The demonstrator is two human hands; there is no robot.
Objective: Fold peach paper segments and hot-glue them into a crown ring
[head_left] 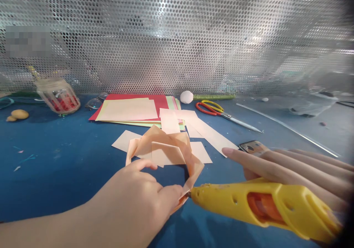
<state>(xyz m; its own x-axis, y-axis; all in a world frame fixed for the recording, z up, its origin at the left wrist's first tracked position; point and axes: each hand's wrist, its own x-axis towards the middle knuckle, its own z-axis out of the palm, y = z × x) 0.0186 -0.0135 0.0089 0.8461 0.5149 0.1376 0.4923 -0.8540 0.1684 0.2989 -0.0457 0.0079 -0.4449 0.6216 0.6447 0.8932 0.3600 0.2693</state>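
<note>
folded paper ring pinched by nearer left hand; yellow glue gun points left, tip at ring's near right edge; right hand behind gun, can't tell grip.

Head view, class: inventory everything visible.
Mesh: 1, silver, back
Table: 1, blue, below
Loop: 1, turquoise, far left
Lumps: 2, tan, left
Scraps: several, mixed, left
Jar: 1, clear, left
Glasses: 1, clear, back
Paper stack: 1, multicoloured, back
Loose papers: several, pale, centre
Ball: 1, white, back
Stem: 1, green, beside ball
Scissors: 1, red-yellow handles, right
Rod: 1, translucent, right
Phone: 1, dark, right
Bag: 1, clear, right
Paper ring: 1, peach, centre
Glue gun: 1, yellow, right
Left hand: 1, on paper ring
Right hand: 1, behind glue gun
</note>
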